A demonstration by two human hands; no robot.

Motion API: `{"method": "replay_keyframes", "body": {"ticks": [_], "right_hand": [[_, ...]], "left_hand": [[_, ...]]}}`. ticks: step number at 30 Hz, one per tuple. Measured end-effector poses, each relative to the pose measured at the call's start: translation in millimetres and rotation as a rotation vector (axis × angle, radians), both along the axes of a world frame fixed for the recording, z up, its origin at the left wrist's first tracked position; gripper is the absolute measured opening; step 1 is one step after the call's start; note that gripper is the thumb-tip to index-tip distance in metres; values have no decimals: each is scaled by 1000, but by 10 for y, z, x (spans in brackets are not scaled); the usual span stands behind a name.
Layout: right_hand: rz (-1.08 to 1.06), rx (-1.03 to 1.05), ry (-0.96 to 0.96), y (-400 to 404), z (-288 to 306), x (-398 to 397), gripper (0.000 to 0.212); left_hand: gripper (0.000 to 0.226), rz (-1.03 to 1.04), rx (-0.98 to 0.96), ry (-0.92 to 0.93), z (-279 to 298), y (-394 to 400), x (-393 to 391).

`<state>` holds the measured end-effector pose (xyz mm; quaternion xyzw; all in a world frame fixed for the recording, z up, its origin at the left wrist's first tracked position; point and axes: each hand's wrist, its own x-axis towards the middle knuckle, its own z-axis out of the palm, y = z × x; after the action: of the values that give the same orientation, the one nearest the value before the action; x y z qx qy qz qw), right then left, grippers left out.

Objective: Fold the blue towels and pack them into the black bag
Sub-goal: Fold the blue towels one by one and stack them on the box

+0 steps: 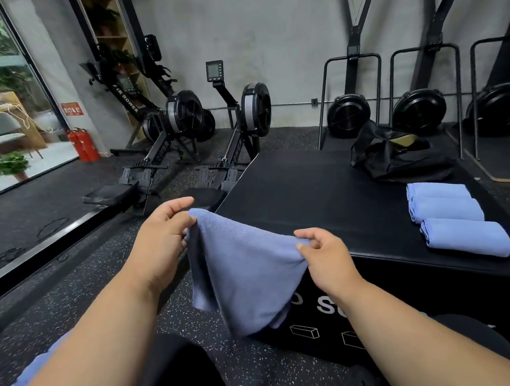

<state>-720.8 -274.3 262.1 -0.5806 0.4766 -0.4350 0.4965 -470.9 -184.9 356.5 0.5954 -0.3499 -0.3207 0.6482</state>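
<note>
A blue towel (247, 279) hangs in the air in front of the black box (323, 206), held by its top edge. My left hand (161, 240) pinches its upper left corner and my right hand (323, 257) pinches its upper right corner. The cloth sags between them and drapes down over the box's front edge. Three folded blue towels (455, 219) lie side by side on the box's right part. The black bag (395, 157) sits open at the box's far right corner, a pale lining showing in its mouth. More blue cloth (32, 373) shows at the lower left beside my left arm.
Two rowing machines (185, 143) stand on the speckled floor left of the box. Black fan machines (416, 111) with metal frames line the back wall. Red fire extinguishers (83, 143) stand by a glass door at the left.
</note>
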Motion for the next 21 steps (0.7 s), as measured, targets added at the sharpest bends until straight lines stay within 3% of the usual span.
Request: {"method": "replay_keyframes", "body": {"ticks": [5,10,13,18,21], "right_hand": [[-32,-53,-201,-126,224,-179,31],[107,224,-408,-276,407,-271,39],[100,235,-567,-329,473,-333,43],[156,331,-588,-333,419,-357,53],[146,277,-579,-336,496,-401,59]], "left_hand": [[29,-7,-34,34,-63,-3,19],[26,-31,-39,-19,-42,-81,-9],[27,-66,-44,-26,-65,-122,-45],[28,-106,-42,-44,-84,-142,-107],[28,-117,-50,-37,-111,-152,-107]]}}
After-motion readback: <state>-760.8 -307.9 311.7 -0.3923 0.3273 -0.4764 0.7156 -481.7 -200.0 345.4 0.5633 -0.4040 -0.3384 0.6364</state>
